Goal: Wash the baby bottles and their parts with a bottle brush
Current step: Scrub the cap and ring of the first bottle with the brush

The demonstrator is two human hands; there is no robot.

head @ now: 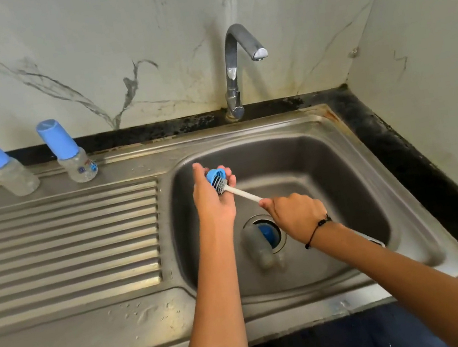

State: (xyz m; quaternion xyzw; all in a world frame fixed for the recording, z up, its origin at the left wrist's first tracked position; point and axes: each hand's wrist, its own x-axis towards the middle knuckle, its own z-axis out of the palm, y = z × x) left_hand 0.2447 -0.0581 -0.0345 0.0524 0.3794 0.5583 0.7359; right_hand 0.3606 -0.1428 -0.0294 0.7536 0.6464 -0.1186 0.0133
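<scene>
Scrubbing a bottle ring over the sink basin (325, 164).
My left hand (214, 202) cups the blue screw ring (216, 174); my right hand (296, 215) has its grip closed around the bottle brush (231, 188), bristles inside the ring. One bottle (259, 246) lies by the drain.

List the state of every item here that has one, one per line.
Tap: off, no water running.
Two capped bottles: upright on the drainboard, caps on.
Bottle in basin: lying over the drain.
Blue ring: held in left hand.
Brush: gripped by right hand, bristles inside the ring.
</scene>
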